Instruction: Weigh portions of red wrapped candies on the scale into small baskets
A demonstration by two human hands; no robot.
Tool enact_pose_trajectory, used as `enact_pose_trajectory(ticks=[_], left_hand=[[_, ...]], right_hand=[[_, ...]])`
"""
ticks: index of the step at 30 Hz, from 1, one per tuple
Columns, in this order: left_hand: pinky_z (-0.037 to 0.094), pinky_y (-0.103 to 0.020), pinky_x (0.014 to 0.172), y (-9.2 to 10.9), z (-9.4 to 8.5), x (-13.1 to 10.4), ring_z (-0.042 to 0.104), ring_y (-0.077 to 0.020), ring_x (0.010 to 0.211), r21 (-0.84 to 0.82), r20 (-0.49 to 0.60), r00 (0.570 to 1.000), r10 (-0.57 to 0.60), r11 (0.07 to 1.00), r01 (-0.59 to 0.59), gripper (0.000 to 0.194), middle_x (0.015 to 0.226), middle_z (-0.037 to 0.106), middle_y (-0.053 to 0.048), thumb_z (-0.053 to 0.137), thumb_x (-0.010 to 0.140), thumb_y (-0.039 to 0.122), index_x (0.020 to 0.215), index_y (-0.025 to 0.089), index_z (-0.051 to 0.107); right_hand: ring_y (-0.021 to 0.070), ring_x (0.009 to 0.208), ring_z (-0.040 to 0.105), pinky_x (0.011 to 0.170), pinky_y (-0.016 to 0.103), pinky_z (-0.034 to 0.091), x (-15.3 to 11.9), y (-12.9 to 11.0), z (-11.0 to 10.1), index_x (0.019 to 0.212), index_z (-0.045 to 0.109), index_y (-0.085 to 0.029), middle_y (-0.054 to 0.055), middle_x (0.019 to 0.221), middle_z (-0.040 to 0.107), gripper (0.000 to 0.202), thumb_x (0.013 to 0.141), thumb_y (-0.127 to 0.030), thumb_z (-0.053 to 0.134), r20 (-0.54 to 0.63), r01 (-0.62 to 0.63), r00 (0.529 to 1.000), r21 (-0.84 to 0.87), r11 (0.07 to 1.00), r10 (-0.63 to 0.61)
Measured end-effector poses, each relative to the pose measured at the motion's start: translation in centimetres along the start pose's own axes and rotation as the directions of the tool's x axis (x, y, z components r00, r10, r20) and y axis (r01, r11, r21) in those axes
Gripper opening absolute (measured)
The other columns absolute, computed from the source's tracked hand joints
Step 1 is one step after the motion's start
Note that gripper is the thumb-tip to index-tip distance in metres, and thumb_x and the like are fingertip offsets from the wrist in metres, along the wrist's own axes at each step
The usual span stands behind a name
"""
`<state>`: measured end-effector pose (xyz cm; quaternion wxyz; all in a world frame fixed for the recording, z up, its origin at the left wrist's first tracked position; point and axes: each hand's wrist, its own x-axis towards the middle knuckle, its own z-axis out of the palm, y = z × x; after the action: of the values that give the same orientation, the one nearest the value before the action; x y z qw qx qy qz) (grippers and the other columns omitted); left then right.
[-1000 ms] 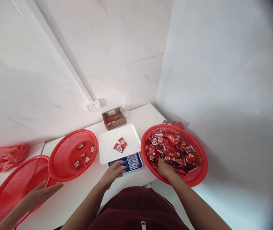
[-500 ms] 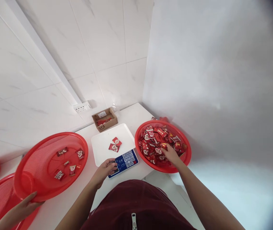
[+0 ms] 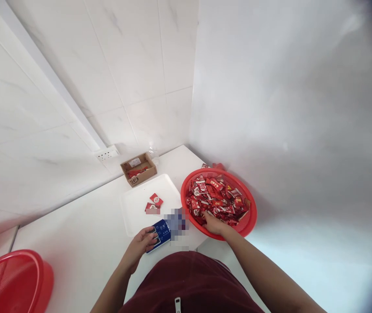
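My left hand (image 3: 143,243) lies on the blue keypad panel (image 3: 162,230) of a white scale, fingers apart over its small displays and holding nothing. Part of the panel is blurred by coarse blocks. Two red packets (image 3: 156,199) lie on the scale's white tray (image 3: 137,224). To the right is a red mesh basket (image 3: 253,219) heaped with small red wrapped packets (image 3: 217,184). My right hand (image 3: 214,225) reaches over its near rim, fingers closed among the packets at the near left side. What they pinch is hidden.
A cardboard box (image 3: 143,177) with red packets inside stands behind the scale, below a wall socket (image 3: 107,154). At the lower left is another red basket (image 3: 44,278) on the white table (image 3: 75,243). A wall (image 3: 270,130) rises close on the right.
My right hand has moved left and nearer within the heaped basket. The red basket with a few packets, held by another person's hand at the left, has gone from view. My left hand stays on the panel.
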<state>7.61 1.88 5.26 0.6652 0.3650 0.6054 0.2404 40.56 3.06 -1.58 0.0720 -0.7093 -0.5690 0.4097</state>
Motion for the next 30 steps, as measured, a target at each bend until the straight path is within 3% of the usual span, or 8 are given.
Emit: enact_pose_trajectory(ticks=[4, 10, 13, 17, 22, 25, 30], left_hand=[[0.045, -0.036, 0.087, -0.1, 0.3, 0.2, 0.061, -0.0233, 0.098, -0.013, 0.003, 1.000, 0.005, 1.000, -0.005, 0.064, 0.112, 0.063, -0.013, 0.070, 0.064, 0.054, 0.114, 0.018, 0.056], [0.045, -0.036, 0.086, 0.1, 0.6, 0.3, 0.061, -0.0235, 0.097, -0.015, -0.033, 0.999, 0.006, 1.000, -0.007, 0.065, 0.110, 0.064, -0.013, 0.071, 0.062, 0.056, 0.113, 0.018, 0.056], [0.045, -0.036, 0.086, 0.4, 0.6, 0.2, 0.061, -0.0241, 0.097, -0.007, -0.050, 0.999, 0.007, 1.000, -0.008, 0.066, 0.109, 0.065, -0.012, 0.071, 0.061, 0.056, 0.112, 0.018, 0.057], [0.045, -0.036, 0.086, 0.6, 0.9, 0.4, 0.061, -0.0240, 0.097, -0.003, -0.052, 0.999, 0.010, 1.000, -0.010, 0.065, 0.107, 0.065, -0.011, 0.071, 0.060, 0.056, 0.111, 0.018, 0.057], [0.045, -0.036, 0.085, 0.7, 1.2, 0.7, 0.061, -0.0231, 0.094, 0.004, -0.051, 0.999, 0.013, 1.000, -0.013, 0.065, 0.107, 0.065, -0.011, 0.072, 0.060, 0.056, 0.111, 0.018, 0.057], [0.045, -0.035, 0.085, 0.7, 1.0, 0.7, 0.061, -0.0235, 0.096, 0.009, -0.028, 1.000, 0.008, 1.000, -0.008, 0.066, 0.109, 0.064, -0.011, 0.071, 0.061, 0.056, 0.112, 0.018, 0.057], [0.044, -0.034, 0.087, 0.4, 0.7, 0.7, 0.061, -0.0224, 0.099, -0.006, 0.035, 0.999, -0.012, 1.000, 0.012, 0.066, 0.113, 0.062, -0.012, 0.071, 0.063, 0.056, 0.115, 0.019, 0.054]], right_hand=[[0.0227, 0.103, 0.059, 0.087, 0.032, 0.042, 0.6, -0.6, 0.9, 0.123, 0.045, -0.012, 0.016, 0.116, 0.060, 0.055, 0.070, -0.019, 0.060, -0.040, -0.022, 0.999, 0.143, 0.989, 0.028], [0.0184, 0.081, 0.062, 0.077, 0.032, 0.046, 0.8, 0.1, 0.5, 0.121, 0.045, -0.018, 0.005, 0.093, 0.066, 0.057, 0.071, -0.037, 0.064, 0.000, -0.060, 0.998, 0.301, 0.952, 0.063], [0.0184, 0.089, 0.062, 0.079, 0.031, 0.046, 0.6, 0.3, -0.1, 0.127, 0.041, -0.019, 0.006, 0.100, 0.065, 0.065, 0.071, -0.040, 0.064, 0.022, -0.060, 0.998, 0.354, 0.933, 0.056], [0.0222, 0.099, 0.059, 0.085, 0.033, 0.044, 0.2, 0.1, -0.6, 0.130, 0.039, -0.018, 0.009, 0.111, 0.063, 0.074, 0.064, -0.033, 0.069, 0.057, -0.048, 0.998, 0.424, 0.905, 0.026], [0.0235, 0.092, 0.062, 0.083, 0.036, 0.047, 0.1, -0.2, -0.6, 0.117, 0.052, -0.017, 0.006, 0.099, 0.068, 0.057, 0.063, -0.026, 0.067, 0.059, -0.022, 0.998, 0.465, 0.885, -0.007], [0.0225, 0.090, 0.063, 0.081, 0.036, 0.049, 0.1, -0.1, -0.8, 0.116, 0.051, -0.017, 0.005, 0.099, 0.069, 0.054, 0.065, -0.026, 0.064, -0.016, 0.014, 1.000, 0.572, 0.820, -0.006], [0.0221, 0.094, 0.064, 0.078, 0.034, 0.052, -0.5, 0.1, -2.7, 0.118, 0.050, -0.020, 0.006, 0.110, 0.066, 0.057, 0.065, -0.031, 0.067, -0.135, 0.039, 0.985, 0.770, 0.637, 0.103]])
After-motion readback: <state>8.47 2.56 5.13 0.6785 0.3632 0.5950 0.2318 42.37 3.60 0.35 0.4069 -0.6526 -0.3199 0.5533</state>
